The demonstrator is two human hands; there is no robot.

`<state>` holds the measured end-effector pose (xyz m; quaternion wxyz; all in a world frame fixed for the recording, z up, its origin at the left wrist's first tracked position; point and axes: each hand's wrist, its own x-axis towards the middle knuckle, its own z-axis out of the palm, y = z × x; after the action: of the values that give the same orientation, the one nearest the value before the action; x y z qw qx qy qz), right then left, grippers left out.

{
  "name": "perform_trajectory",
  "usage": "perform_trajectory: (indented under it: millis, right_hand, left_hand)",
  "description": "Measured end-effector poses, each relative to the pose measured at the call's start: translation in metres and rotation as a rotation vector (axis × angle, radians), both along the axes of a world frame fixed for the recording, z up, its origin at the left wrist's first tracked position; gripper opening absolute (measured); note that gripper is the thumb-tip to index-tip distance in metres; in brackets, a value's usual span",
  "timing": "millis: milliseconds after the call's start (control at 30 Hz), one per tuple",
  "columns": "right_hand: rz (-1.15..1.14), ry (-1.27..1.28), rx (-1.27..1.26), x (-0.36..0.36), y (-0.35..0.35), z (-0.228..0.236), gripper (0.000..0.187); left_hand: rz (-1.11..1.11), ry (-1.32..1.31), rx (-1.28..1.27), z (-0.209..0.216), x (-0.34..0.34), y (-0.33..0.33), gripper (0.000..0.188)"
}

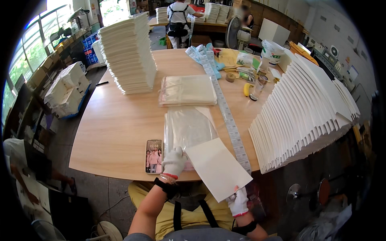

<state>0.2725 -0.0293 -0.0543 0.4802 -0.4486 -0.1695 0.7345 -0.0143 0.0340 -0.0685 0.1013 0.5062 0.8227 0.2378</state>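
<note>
White card [217, 166] low in the frame's centre, slanting over the worktop [120, 128] edge, pinched at its lower corner by the right hand [239, 202]. Left hand [174, 161], grip closed on the mouth of a clear plastic bag [188, 127], apparently empty. Phone [153, 156] just left; bag stack [187, 90] above.

free – bare table [120, 124] left | blocked – card row [301, 112] right, phone [154, 156] near

A packing workshop: tall stacks of white cards [128, 54] on a big wooden table [116, 128], plastic bags [187, 90], boxes [66, 90], other workers nearby.
</note>
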Motion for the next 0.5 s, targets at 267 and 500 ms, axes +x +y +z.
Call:
perform_trajectory:
  millis: [267,500]
  right_hand:
    - [0.097,-0.119,0.144,0.017,-0.001,0.006,0.028]
    - [0.294,-0.081,0.031,0.066,0.009,0.008,0.035]
  left_hand:
    - [0.033,-0.515,0.078,-0.016,-0.02,0.008,0.025]
    - [-0.028,-0.291,0.037,-0.016,-0.032,0.012,0.029]
